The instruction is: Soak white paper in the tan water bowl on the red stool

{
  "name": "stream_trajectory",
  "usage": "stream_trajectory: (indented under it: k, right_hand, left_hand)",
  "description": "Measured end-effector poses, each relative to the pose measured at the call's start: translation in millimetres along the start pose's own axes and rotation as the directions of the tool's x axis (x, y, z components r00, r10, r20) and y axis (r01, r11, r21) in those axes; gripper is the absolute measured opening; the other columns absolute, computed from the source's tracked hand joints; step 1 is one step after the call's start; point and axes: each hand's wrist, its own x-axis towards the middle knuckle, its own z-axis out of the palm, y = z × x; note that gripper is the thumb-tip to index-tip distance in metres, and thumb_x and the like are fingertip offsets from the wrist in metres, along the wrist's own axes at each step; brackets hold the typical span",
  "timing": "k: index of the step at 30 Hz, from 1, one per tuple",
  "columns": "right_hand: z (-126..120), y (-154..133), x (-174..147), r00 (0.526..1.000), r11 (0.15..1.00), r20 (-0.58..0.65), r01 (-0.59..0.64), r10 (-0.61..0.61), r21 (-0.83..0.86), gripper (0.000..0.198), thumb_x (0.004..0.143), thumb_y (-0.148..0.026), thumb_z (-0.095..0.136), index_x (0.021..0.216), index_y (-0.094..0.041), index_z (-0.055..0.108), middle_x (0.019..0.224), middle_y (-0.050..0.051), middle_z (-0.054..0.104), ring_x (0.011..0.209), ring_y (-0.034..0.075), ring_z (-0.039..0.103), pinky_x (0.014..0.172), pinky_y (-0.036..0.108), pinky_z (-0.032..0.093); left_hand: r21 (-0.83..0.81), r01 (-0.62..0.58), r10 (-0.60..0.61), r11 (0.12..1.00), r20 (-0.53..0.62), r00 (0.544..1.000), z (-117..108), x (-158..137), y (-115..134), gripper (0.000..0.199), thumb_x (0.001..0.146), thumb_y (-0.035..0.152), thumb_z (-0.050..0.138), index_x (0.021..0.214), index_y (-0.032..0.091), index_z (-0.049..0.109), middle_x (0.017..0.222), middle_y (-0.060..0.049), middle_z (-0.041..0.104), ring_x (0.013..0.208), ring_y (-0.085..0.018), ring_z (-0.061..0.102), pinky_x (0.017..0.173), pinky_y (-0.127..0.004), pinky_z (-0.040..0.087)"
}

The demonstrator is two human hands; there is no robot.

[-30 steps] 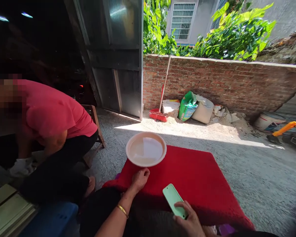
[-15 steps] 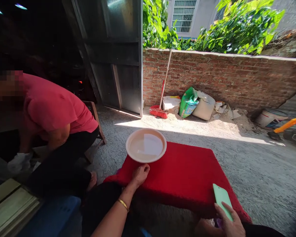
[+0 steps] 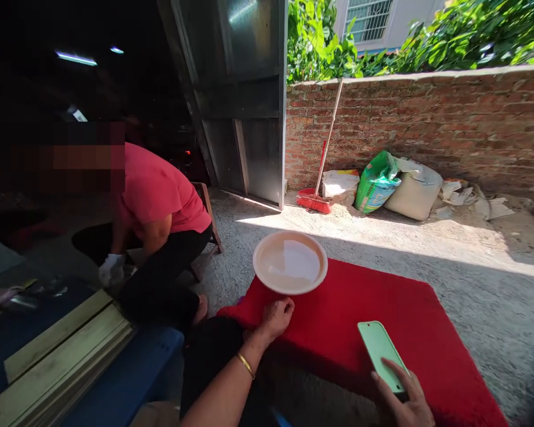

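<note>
My left hand [image 3: 278, 318], a gold bangle on its wrist, rests at the near edge of the red cloth [image 3: 374, 299], just below the basin. Its fingers are curled together in a pinch; whatever they hold, if anything, is too small to make out. A round pale basin [image 3: 289, 263] of water sits on the far left corner of the cloth-covered surface. In my right hand [image 3: 404, 394] is a flat light-green rectangular piece [image 3: 379, 347] with rounded corners and a small hole near its top. Thumb and fingers grip its lower end over the cloth.
At left a person in a red shirt [image 3: 160, 184] and white gloves bends forward on a wooden chair. Long pale boards [image 3: 66, 362] lie on a blue surface nearby. Beyond are a metal door [image 3: 258, 148], a red broom [image 3: 315, 203], a green sack [image 3: 376, 184] and a brick wall [image 3: 449, 130].
The view has turned left, so the surroundings sit further right. My right hand has moved left over the cloth with the green piece. My left hand keeps its place by the basin.
</note>
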Motion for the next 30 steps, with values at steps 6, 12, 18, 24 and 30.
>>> stream_trajectory:
  k: [6,12,18,24,30]
  right_hand:
    - [26.1,4.4,-9.3,0.990,0.995,0.101,0.102,-0.101,-0.002,0.065,0.073,-0.063,0.065,0.124,-0.023,0.062,0.113,0.010,0.064,0.109,0.031,0.063,0.089,0.040,0.055]
    - [25.2,31.0,-22.4,0.965,0.982,0.181,0.184,-0.189,0.045,0.048,0.077,-0.050,0.061,0.118,-0.025,0.067,0.129,0.011,0.063,0.121,0.031,0.061,0.097,0.042,0.055]
    - [28.3,59.9,-25.9,0.880,0.964,0.425,0.260,-0.214,-0.053,0.054,0.069,-0.026,0.055,0.121,-0.023,0.071,0.136,0.010,0.064,0.139,0.032,0.051,0.111,0.043,0.048]
    - [21.4,44.0,-21.8,0.768,0.931,0.587,0.359,-0.258,-0.060,0.062,0.069,-0.018,0.053,0.128,-0.028,0.070,0.149,0.009,0.055,0.138,0.028,0.052,0.111,0.037,0.046]
    - [16.4,34.8,-24.5,0.791,0.929,0.564,0.354,-0.238,-0.104,0.046,0.072,-0.018,0.054,0.111,-0.031,0.076,0.122,0.006,0.069,0.111,0.024,0.070,0.095,0.029,0.056]
  left_hand:
    - [-0.145,-0.170,0.189,0.975,0.130,0.973,23.4,-53.0,47.5,0.031,0.092,0.024,0.056,0.122,0.023,0.065,0.103,-0.003,0.072,0.096,-0.018,0.064,0.090,-0.027,0.046]
    - [-0.184,-0.178,0.215,0.967,0.210,0.954,63.9,-69.2,106.7,0.053,0.098,0.044,0.046,0.147,0.023,0.047,0.133,-0.011,0.059,0.122,-0.024,0.056,0.106,-0.034,0.042]
    - [-0.008,-0.080,0.079,0.997,0.237,0.968,82.5,-70.3,151.7,0.076,0.083,0.060,0.062,0.149,0.026,0.045,0.138,-0.017,0.050,0.126,-0.037,0.052,0.104,-0.052,0.043]
    - [0.128,-0.142,0.112,0.982,0.221,0.969,83.7,-60.8,149.3,0.050,0.083,0.040,0.060,0.131,0.025,0.058,0.125,-0.015,0.056,0.118,-0.032,0.054,0.098,-0.045,0.046]
    - [0.283,-0.245,0.227,0.927,0.094,0.969,89.7,-20.5,185.6,0.043,0.085,0.038,0.055,0.123,0.019,0.061,0.121,-0.018,0.054,0.110,-0.034,0.053,0.093,-0.048,0.048]
